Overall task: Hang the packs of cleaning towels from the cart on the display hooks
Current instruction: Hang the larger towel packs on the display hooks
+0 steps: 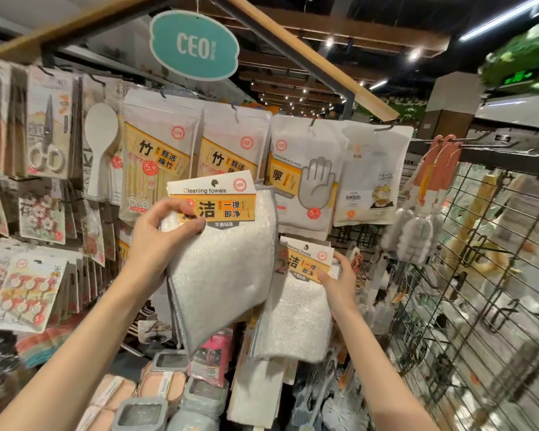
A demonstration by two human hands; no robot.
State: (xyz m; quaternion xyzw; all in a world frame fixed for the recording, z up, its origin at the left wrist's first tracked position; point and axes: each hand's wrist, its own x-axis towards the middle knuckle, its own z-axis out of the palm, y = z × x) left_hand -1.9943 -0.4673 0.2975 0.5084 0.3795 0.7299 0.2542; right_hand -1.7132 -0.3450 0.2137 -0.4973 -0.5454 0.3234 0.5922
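Shop shelving hung with packaged kitchen goods fills the view beneath a teal oval sign (194, 45) reading "CEO", with ceiling spotlights and wooden beams behind. At centre, a person's left hand (159, 234) holds up a pack of cleaning towels (221, 262) in front of the display, its grip narrow, thumb and fingers pinching the left edge of the orange-and-white header card while the white cloth with grey trim hangs tilted below. Lower and to the right, the right hand (339, 279) holds a second towel pack (296, 306) by the right side of its card, fingers curled behind and thumb on the front; this pack hangs against the rack just beside the first, partly behind it. Whether the second pack sits on a hook cannot be told. Above the two packs, a row of hooks carries bags of bamboo chopsticks (156, 157), a pack of disposable gloves (305, 178) and a white pouch (374, 178) with a cartoon print. A white rice paddle (100, 144) and scissors (49, 135) hang at left. At right stands a black wire grid panel (467, 275) with bottle brushes (417, 228) hanging beside it. Grey-lidded boxes (143, 412) lie stacked at the bottom.
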